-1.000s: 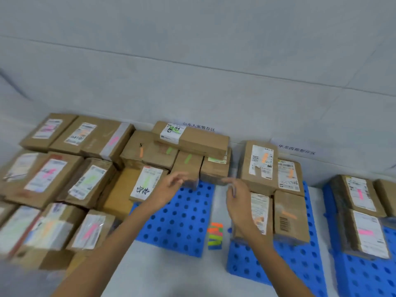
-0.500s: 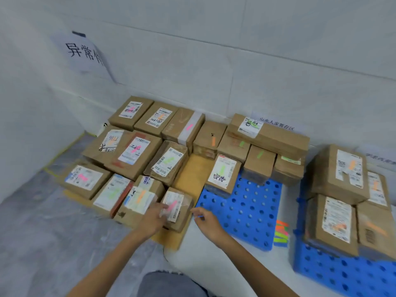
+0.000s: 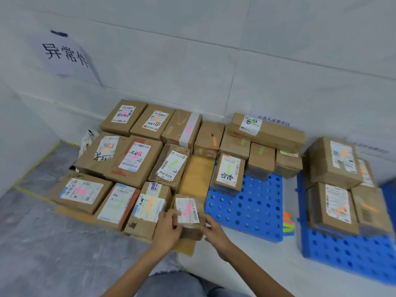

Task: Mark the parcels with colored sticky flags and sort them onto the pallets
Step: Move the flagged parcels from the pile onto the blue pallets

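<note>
The left hand (image 3: 169,229) grips the pink-flagged parcel (image 3: 188,211) by its left edge and the blurred right hand (image 3: 215,231) seems to clasp its right side, likely squaring it on the brown pallet (image 3: 196,174) at its near corner, with spare flags (image 3: 288,225) beyond, beside the blue pallet (image 3: 246,206).

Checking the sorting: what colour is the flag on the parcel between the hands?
Pink; the flag on that parcel shows best in head view.

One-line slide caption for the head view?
Sorting: the left hand and right hand hold a pink-flagged parcel beside the blue pallet, sticky flags lying right of the pallet.
</note>
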Demonstrator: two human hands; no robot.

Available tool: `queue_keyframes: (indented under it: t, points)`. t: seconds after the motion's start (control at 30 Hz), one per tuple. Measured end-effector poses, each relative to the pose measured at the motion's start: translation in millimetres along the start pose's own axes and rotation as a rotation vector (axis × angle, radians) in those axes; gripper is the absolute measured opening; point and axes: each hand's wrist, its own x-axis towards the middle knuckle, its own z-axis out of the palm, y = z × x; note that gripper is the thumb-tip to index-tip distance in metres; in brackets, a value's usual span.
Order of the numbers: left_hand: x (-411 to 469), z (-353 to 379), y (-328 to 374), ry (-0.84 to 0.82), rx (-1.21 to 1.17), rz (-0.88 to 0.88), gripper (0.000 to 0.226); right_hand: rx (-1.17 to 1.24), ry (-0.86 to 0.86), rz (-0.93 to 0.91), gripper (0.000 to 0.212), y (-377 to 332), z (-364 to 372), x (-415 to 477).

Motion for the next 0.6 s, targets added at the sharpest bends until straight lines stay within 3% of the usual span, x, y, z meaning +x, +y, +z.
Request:
queue_keyframes:
  t: [0.13,0.3,0.6]
  points:
    - [-14.8,-11.9,18.2,0.109,-0.138,0.116,0.021,-0.007,0.121,-0.172,0.046,-0.2,-12.9,-14.8]
    - [-27.6,-25.7,56.3,0.213,-0.395,0.2,0.023,-0.075,0.287,-0.465,0.04,-15.7,-20.9,-35.7]
    - [-17.0,17.3,132.9,0.11,-0.4,0.367,0.038,0.082,0.557,-0.565,0.034,-22.2,-81.7,-83.5]
